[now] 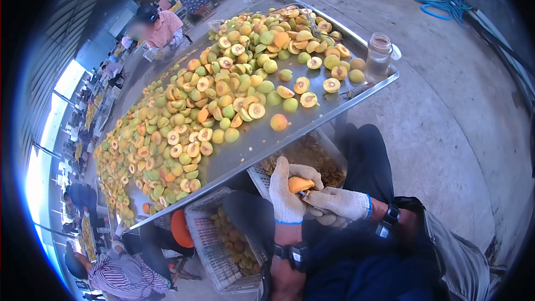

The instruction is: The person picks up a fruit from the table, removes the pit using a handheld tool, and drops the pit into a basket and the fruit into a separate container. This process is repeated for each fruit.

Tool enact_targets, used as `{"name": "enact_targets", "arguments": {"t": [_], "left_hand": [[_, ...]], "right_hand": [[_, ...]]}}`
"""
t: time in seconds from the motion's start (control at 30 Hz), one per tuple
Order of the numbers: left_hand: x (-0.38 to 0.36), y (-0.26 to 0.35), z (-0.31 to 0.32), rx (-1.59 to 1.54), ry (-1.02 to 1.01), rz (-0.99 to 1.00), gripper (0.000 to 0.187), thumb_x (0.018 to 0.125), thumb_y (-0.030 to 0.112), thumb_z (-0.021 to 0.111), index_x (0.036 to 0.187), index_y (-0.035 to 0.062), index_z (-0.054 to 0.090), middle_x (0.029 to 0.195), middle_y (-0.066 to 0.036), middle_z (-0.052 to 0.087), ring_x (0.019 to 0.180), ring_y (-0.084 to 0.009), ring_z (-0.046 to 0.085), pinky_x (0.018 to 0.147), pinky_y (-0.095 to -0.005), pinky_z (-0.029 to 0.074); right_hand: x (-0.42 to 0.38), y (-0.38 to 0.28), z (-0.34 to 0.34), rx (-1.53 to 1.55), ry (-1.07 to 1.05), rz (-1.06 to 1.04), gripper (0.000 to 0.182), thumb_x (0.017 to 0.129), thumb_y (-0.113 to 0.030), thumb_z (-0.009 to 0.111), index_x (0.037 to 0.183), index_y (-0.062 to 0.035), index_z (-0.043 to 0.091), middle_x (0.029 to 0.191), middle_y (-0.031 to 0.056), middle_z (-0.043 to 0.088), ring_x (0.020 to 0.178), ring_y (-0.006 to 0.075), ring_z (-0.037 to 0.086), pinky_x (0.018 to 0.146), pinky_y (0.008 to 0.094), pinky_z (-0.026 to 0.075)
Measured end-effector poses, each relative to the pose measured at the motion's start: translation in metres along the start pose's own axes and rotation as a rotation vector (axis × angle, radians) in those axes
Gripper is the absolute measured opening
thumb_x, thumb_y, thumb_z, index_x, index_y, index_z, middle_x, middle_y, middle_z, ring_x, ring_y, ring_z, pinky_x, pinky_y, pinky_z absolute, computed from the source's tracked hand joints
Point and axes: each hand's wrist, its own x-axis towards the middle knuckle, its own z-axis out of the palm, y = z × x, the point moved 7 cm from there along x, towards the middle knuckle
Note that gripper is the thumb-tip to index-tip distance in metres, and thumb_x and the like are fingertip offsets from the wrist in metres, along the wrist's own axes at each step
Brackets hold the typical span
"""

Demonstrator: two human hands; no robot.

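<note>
My left hand (287,192), in a whitish work glove, is closed around an orange-yellow peach half (300,184) above my lap. My right hand (341,203), gloved too, grips a small metal-bladed tool (305,193) whose tip meets the fruit. Its handle is hidden inside the fingers. Under and beyond my hands stands a white crate (261,181) with brown scraps (312,159) in it. Farther up, a wide metal table (245,156) bears a heap of halved green and yellow peaches (223,97), some showing their stones.
A clear jar (379,56) stands at the table's right corner, near a dark-handled tool (356,90). Left of my legs is a crate (209,245) holding peach halves. A striped-shirted person (125,273) sits at lower left; another person (164,28) works across the table. A blue hose (437,0) lies on the floor.
</note>
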Motion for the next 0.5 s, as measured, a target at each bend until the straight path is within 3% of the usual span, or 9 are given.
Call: {"name": "enact_targets", "arguments": {"t": [0.13, 0.2, 0.27, 0.3, 0.5], "left_hand": [[0.003, 0.001, 0.002, 0.049, -0.086, -0.029, 0.063, 0.111, 0.047, 0.043, 0.075, -0.0006, 0.064, 0.075, -0.02, 0.067, 0.066, -0.0285, 0.066, 0.068, -0.0386, 0.055], [0.004, 0.001, 0.002, 0.066, -0.135, -0.032, 0.062, 0.111, 0.045, 0.044, 0.074, -0.001, 0.064, 0.075, -0.02, 0.067, 0.066, -0.0283, 0.066, 0.069, -0.0384, 0.055], [0.005, 0.0, 0.002, 0.055, -0.169, -0.064, 0.062, 0.111, 0.044, 0.045, 0.073, -0.0008, 0.064, 0.075, -0.019, 0.067, 0.066, -0.0283, 0.066, 0.07, -0.0382, 0.055], [0.005, -0.001, 0.001, 0.056, -0.168, -0.063, 0.062, 0.111, 0.044, 0.045, 0.073, -0.0008, 0.064, 0.075, -0.019, 0.067, 0.066, -0.0283, 0.066, 0.07, -0.0382, 0.055], [0.006, -0.002, -0.002, 0.15, -0.084, -0.127, 0.064, 0.109, 0.046, 0.046, 0.073, -0.0025, 0.067, 0.073, -0.019, 0.068, 0.065, -0.0268, 0.067, 0.07, -0.0378, 0.055]], "right_hand": [[0.002, 0.008, -0.002, 0.065, -0.069, 0.039, 0.049, 0.108, -0.057, 0.045, 0.078, -0.0184, 0.046, 0.057, -0.0076, 0.036, 0.043, 0.0037, 0.03, 0.038, 0.0233, 0.021], [0.001, 0.006, -0.001, 0.087, -0.068, 0.049, 0.051, 0.107, -0.058, 0.049, 0.083, -0.0133, 0.056, 0.059, -0.008, 0.039, 0.043, 0.0033, 0.033, 0.038, 0.0219, 0.026], [0.001, 0.002, -0.003, -0.005, 0.011, 0.042, 0.05, 0.106, -0.058, 0.049, 0.084, -0.0133, 0.056, 0.06, -0.0079, 0.04, 0.043, 0.0031, 0.034, 0.038, 0.0216, 0.026], [0.001, 0.0, -0.007, -0.094, 0.092, 0.033, 0.05, 0.105, -0.059, 0.05, 0.086, -0.0134, 0.057, 0.06, -0.0079, 0.04, 0.044, 0.0029, 0.034, 0.038, 0.0214, 0.025], [0.005, 0.012, -0.012, -0.044, 0.056, 0.091, 0.05, 0.104, -0.061, 0.051, 0.087, -0.0141, 0.057, 0.061, -0.008, 0.041, 0.044, 0.0024, 0.035, 0.039, 0.021, 0.026]]}}
